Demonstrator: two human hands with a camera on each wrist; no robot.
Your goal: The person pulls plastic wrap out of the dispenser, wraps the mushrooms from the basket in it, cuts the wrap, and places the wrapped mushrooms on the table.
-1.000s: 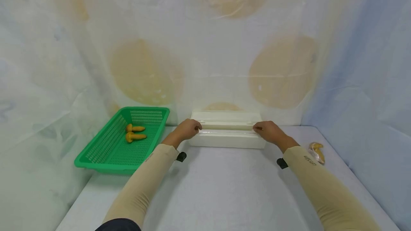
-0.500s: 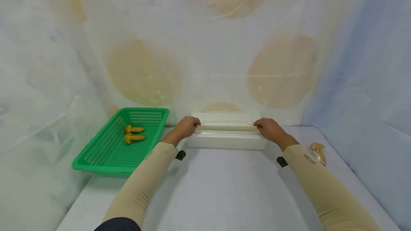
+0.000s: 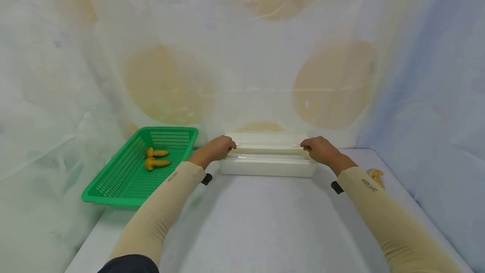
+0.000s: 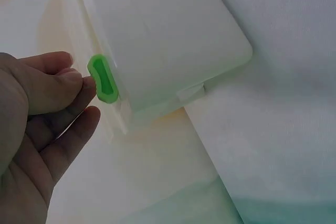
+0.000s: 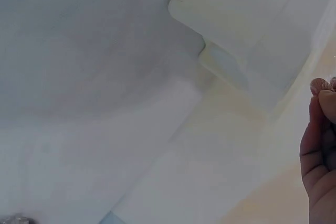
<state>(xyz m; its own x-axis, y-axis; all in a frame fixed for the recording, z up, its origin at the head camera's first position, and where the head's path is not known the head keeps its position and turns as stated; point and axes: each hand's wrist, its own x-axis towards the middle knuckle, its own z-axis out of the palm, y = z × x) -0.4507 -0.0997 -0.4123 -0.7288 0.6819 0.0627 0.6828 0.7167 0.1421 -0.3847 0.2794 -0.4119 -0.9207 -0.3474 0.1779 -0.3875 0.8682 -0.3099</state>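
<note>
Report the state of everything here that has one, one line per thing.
Cling film dispenser: lid raised
Clear film: strip showing along the dispenser's opening
Green slatted basket: upright, holding two mushrooms
Far mushroom: on its side, unwrapped
Near mushroom: on its side, unwrapped
Yellow-brown item: film-wrapped, partly hidden by right sleeve
Left hand: fingertips together, apparently pinching film
Right hand: fingertips together, apparently pinching film

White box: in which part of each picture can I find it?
Head: white box, slightly right of centre, between left hand and right hand.
Left wrist: white box, upper middle, right of left hand.
Right wrist: white box, upper right, left of right hand.
Shared landmark: white table, in all three.
</note>
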